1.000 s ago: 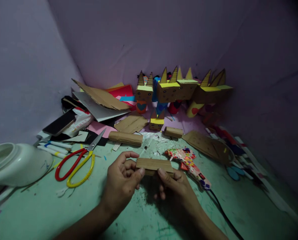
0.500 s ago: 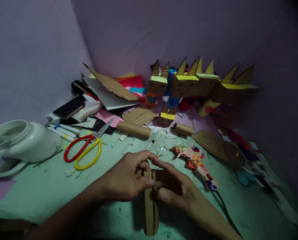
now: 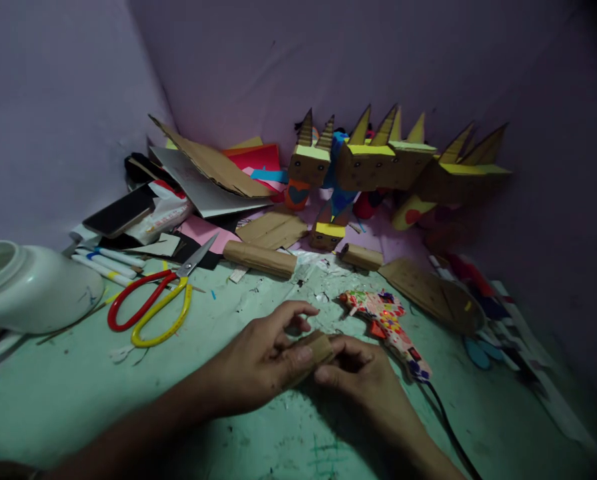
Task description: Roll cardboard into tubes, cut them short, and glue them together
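Presently left hand (image 3: pixel 255 367), right hand (image 3: pixel 368 377) pinching cardboard piece (image 3: pixel 320 347); glue gun (image 3: pixel 385 319) near right, scissors (image 3: pixel 185 271) farther left.

Your left hand (image 3: pixel 271 363) is bare, with slender fingers, a broad-based thumb that narrows to a rounded tip, and a smooth back that runs into an uncovered wrist. Your left forearm (image 3: pixel 163 413), bare as well, is slim at the wrist and widens toward the elbow, where shadow swallows its outline. Your right hand (image 3: pixel 365 373) is bare too, its thumb blunt at the end and its knuckles softly rounded. Your right forearm (image 3: pixel 418 437) is uncovered and thickens gradually away from the wrist. Dim light and slight blur hide the finer detail of your nails.
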The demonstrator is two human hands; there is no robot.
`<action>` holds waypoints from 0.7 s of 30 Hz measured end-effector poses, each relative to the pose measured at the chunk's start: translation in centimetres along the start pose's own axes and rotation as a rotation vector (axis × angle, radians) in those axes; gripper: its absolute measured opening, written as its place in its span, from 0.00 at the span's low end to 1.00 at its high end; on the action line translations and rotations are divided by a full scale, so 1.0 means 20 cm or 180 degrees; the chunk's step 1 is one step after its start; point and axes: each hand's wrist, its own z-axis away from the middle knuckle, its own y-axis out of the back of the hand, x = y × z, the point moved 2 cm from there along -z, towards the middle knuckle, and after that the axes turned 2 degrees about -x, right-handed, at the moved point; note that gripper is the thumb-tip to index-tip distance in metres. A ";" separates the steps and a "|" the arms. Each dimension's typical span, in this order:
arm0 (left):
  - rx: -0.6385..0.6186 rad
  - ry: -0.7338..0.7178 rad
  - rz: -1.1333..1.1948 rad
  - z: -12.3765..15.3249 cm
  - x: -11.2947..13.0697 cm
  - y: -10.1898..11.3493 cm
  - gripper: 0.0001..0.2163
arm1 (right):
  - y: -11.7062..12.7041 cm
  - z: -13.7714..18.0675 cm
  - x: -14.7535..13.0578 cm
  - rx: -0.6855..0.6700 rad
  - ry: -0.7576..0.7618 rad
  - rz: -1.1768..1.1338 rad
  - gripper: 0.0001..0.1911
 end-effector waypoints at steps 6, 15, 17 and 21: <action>-0.0577 -0.0243 -0.1003 0.01 0.02 0.02 0.05 | -0.04 0.02 -0.02 -0.0793 -0.0113 0.0375 0.10; -0.2523 0.0857 0.0035 0.08 0.02 -0.09 0.05 | 0.02 0.17 0.00 -0.2325 -0.0655 0.0684 0.13; -0.2653 0.1408 0.0326 0.09 0.00 -0.13 0.06 | 0.03 0.19 0.00 -0.2285 -0.0675 0.0572 0.15; -0.2494 0.1272 0.0529 0.06 -0.04 -0.16 0.14 | 0.06 0.19 0.01 -0.2143 -0.0717 0.0486 0.17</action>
